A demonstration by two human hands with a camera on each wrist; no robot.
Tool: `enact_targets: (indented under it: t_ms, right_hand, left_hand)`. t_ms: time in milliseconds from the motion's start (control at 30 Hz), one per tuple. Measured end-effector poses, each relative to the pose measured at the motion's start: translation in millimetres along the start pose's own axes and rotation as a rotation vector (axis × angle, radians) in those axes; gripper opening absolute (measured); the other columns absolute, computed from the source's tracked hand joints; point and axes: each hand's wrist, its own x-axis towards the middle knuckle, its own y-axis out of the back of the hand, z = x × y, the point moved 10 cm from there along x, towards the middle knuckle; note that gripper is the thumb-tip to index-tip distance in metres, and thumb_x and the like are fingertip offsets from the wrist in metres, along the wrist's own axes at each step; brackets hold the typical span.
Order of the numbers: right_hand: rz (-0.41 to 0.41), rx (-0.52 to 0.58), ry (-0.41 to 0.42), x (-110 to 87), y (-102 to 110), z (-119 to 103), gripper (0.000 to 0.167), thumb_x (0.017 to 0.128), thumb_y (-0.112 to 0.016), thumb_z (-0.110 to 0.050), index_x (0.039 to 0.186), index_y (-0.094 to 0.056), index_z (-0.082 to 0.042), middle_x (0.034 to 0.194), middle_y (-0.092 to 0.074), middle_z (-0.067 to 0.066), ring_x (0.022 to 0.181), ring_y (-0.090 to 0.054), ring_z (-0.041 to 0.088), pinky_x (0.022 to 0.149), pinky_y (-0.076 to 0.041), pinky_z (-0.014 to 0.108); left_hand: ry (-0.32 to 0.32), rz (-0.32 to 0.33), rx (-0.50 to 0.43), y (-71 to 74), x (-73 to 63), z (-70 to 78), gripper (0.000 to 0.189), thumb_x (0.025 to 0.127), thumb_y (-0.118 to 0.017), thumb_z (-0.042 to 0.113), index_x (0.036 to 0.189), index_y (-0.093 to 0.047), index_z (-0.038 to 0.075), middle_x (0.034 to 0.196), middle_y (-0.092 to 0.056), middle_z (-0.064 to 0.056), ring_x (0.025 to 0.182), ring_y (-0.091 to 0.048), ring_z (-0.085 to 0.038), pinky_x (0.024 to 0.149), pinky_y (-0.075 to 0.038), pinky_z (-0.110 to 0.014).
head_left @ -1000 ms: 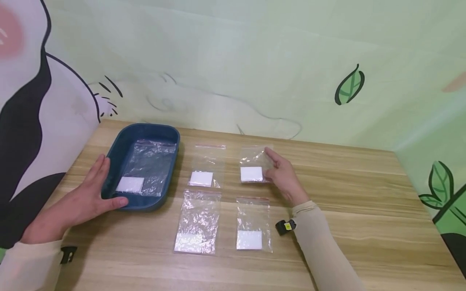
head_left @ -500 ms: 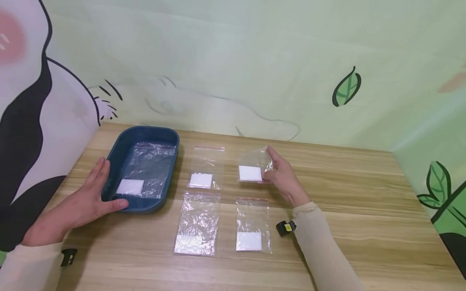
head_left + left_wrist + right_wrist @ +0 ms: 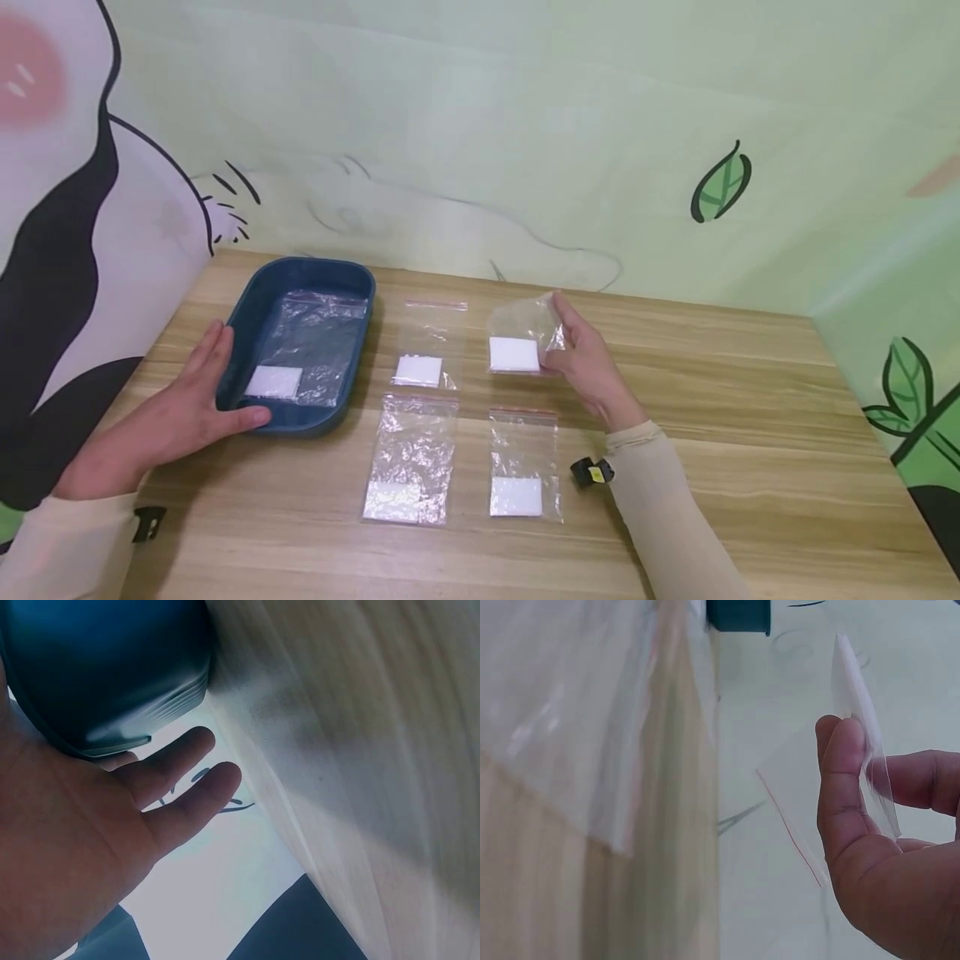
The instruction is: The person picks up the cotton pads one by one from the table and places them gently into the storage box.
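Left hand (image 3: 176, 421), fingers extended, rests against blue tray (image 3: 311, 423) | right hand (image 3: 588, 367) pinches clear bag (image 3: 521, 321) with white insert (image 3: 513, 354), held above desk (image 3: 750, 417) | one bag (image 3: 318, 337) in tray, three bags (image 3: 408, 458) on desk | step, my read: bag pickup | next: probably carry left, lower into tray

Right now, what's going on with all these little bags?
A person's right hand pinches a clear bag by its side, holding it off the wooden table. Their left hand touches the blue tray, where one similar bag lies. Three more bags lie on the table, to the tray's right.
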Motion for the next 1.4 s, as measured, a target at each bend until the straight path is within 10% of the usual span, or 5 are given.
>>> enact_targets:
  t_ms: [433, 733, 833, 967, 1400]
  right_hand:
    - [-0.033, -0.02, 0.115, 7.0, -35, -49, 0.096, 0.083, -0.06, 0.014, 0.163, -0.012, -0.01, 0.169, -0.008, -0.003, 0.152, -0.006, 0.016, 0.103, -0.043, 0.026]
    - [-0.084, -0.008, 0.132, 19.9, -87, -73, 0.102, 0.08, -0.06, 0.017, 0.163, -0.01, -0.014, 0.168, -0.009, -0.007, 0.15, -0.017, 0.014, 0.082, -0.054, 0.026]
    - [-0.117, -0.009, 0.136, 23.8, -107, -78, 0.103, 0.08, -0.06, 0.019, 0.163, -0.01, -0.014, 0.168, -0.009, -0.007, 0.117, -0.054, 0.014, 0.072, -0.054, 0.025]
    - [-0.162, -0.048, 0.142, 29.2, -138, -84, 0.104, 0.079, -0.059, 0.02, 0.163, -0.01, -0.015, 0.167, -0.011, -0.004, 0.066, -0.047, 0.015, 0.062, -0.05, 0.026]
    - [-0.27, -0.092, 0.204, 55.4, -242, -96, 0.097, 0.08, -0.053, 0.021, 0.163, -0.014, -0.011, 0.166, -0.02, 0.003, 0.064, -0.044, 0.01, 0.051, -0.038, 0.02]
  left_hand:
    - [-0.002, 0.015, 0.021, 0.8, 1.5, 0.7, 0.126, 0.088, -0.073, 0.056, 0.156, 0.018, 0.001, 0.161, 0.03, -0.019, 0.144, -0.003, -0.059, 0.102, -0.025, -0.076]
    - [0.009, 0.014, 0.033, 0.7, 2.1, 0.3, 0.127, 0.087, -0.072, 0.06, 0.156, 0.018, 0.001, 0.161, 0.029, -0.02, 0.141, -0.01, -0.062, 0.102, -0.026, -0.076]
    - [0.009, 0.013, 0.026, 0.7, 1.7, 0.9, 0.127, 0.087, -0.072, 0.059, 0.156, 0.018, 0.001, 0.161, 0.029, -0.019, 0.142, -0.009, -0.061, 0.102, -0.026, -0.075]
    - [0.0, 0.017, 0.015, 1.4, 1.0, 1.6, 0.126, 0.087, -0.072, 0.058, 0.156, 0.017, 0.001, 0.162, 0.028, -0.018, 0.142, -0.009, -0.061, 0.103, -0.025, -0.075]
    - [-0.018, 0.028, 0.001, 3.9, -1.6, 3.5, 0.124, 0.088, -0.073, 0.055, 0.158, 0.014, 0.001, 0.163, 0.024, -0.019, 0.143, -0.01, -0.06, 0.103, -0.025, -0.075]
